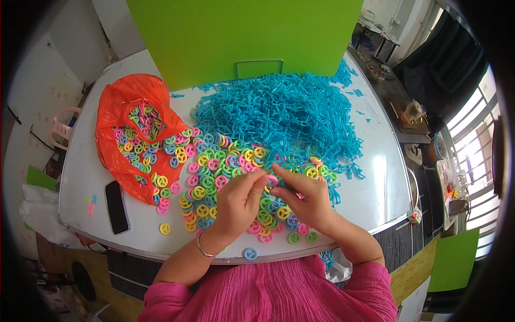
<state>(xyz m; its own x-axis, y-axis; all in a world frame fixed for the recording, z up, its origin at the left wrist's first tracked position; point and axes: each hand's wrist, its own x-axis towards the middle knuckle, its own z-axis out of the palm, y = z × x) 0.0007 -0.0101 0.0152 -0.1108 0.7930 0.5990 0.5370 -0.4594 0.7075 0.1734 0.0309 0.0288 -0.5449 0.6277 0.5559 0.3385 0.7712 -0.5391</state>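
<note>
Over the middle of the table, a small pink plastic wheel point(272, 181) is held between my two hands. My left hand point(236, 203) is closed, pinching one side of it with thumb and forefinger. The fingers of my right hand point(308, 199) curl in around its other side; whether they also hold a small part is hidden. Many loose spoked wheels point(221, 181) in pink, yellow, green and blue lie beneath and around both hands. Just beyond them is a big heap of blue plastic pieces point(279, 107), thin and branching.
A red plastic bag point(110, 107) lies open at left, with wheels inside and spilling out. Near it are a dark phone point(117, 206) and a few tiny coloured pieces point(91, 206). A tall green panel point(241, 37) with a metal handle stands behind the blue heap on the white table point(375, 198).
</note>
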